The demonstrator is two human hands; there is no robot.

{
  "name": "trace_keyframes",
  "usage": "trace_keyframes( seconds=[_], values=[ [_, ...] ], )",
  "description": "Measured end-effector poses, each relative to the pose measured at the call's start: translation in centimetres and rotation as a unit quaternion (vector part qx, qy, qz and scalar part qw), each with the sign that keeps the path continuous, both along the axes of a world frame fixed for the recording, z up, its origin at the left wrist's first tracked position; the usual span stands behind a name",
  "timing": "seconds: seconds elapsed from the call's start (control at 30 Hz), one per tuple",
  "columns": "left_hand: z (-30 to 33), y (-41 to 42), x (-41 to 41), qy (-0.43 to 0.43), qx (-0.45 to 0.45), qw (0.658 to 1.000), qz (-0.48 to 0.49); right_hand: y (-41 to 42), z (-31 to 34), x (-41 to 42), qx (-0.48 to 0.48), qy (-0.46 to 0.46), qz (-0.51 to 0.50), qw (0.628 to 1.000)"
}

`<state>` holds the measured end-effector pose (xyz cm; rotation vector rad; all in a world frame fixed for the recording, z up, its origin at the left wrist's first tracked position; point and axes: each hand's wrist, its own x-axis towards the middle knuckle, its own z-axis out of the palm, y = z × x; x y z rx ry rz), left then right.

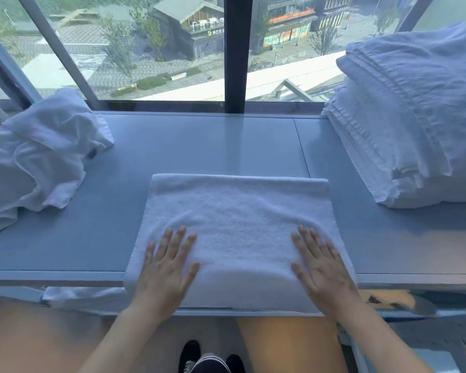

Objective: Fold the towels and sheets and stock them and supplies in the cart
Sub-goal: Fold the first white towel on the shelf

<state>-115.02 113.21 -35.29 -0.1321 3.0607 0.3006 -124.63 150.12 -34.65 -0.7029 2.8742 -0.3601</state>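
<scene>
Nubby white terry towel (pixel 237 224) on smooth matt ledge (pixel 199 146)

Pale blue-grey flat window ledge (pixel 199 146) runs beneath large glazed window (pixel 145 49) with dark vertical mullion (pixel 235 52). Daylight. Orange-brown floor (pixel 24 337) below.

Cool daylight through window (pixel 159 47); soft overall, wide-angle bending at edges.

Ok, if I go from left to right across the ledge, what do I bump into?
Crumpled white sheet → left hand → right hand, both flat on the folded towel → stack of folded linens.
</scene>
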Motion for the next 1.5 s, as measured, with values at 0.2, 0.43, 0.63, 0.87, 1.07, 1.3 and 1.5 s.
trace_keyframes(
  seconds=[0.2,0.43,0.63,0.87,1.07,1.3,1.5],
  values=[
    [-0.6,0.2,3.0,0.017,0.008,1.000,-0.015,1.0,-0.4,2.7,0.010,0.023,0.010,1.000],
    [0.3,0.3,0.8,0.001,0.016,1.000,0.008,-0.6,1.0,-0.3,-0.003,0.041,-0.012,0.999],
    [1.4,2.1,-1.3,0.044,0.041,0.997,-0.049,-5.5,0.8,-0.7,-0.026,0.023,0.058,0.998],
    [-0.1,1.6,-0.5,0.010,-0.020,0.996,-0.084,-4.5,0.2,0.5,0.014,0.037,0.106,0.994],
    [-1.0,1.5,1.2,0.018,-0.035,0.994,-0.102,-3.4,-0.6,1.6,0.033,0.062,0.145,0.987],
    [-0.1,-4.0,2.1,0.008,-0.078,0.992,-0.097,2.2,-0.4,-0.6,0.083,0.093,0.143,0.982],
    [0.0,-3.6,2.7,0.024,-0.101,0.990,-0.091,2.5,-1.2,-0.1,0.090,0.139,0.146,0.975]
  ],
)
